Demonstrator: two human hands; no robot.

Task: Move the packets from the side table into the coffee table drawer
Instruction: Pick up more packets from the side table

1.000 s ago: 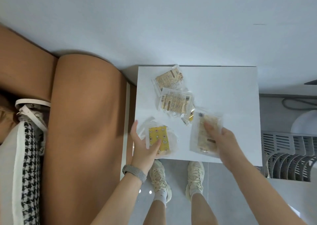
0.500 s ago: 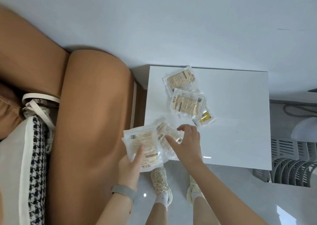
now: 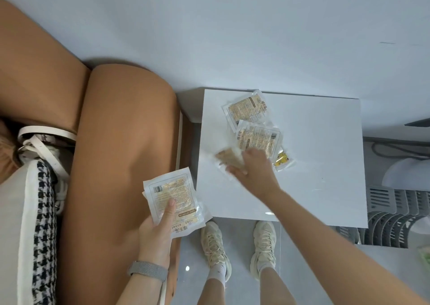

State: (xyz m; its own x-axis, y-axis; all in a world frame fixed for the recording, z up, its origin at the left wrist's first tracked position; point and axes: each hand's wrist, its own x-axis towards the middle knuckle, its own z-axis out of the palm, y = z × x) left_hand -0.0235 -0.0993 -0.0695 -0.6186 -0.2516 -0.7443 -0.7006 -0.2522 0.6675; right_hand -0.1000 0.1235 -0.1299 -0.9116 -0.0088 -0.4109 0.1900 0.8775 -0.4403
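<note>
My left hand [image 3: 158, 228] holds a stack of clear packets [image 3: 173, 194] over the sofa arm, thumb pressed on top. My right hand [image 3: 252, 171] is over the white side table [image 3: 325, 165] and grips a blurred tan packet [image 3: 229, 158]. Two more clear packets with beige contents lie on the table: one at the back [image 3: 246, 109], one [image 3: 259, 138] just beyond my right fingers. A small yellow packet [image 3: 282, 160] peeks out to the right of that hand. The coffee table drawer is not in view.
A tan sofa arm [image 3: 121, 153] stands left of the table, with a houndstooth cushion [image 3: 35, 230] and a white-strapped bag [image 3: 41, 141] further left. My feet in cream sneakers [image 3: 215, 246] stand on the grey floor. A grey slatted crate [image 3: 395, 214] is at the right.
My left hand has drawn its packets away from the table toward the sofa arm. My right hand has moved further onto the table with a packet, up to the packets lying there.
</note>
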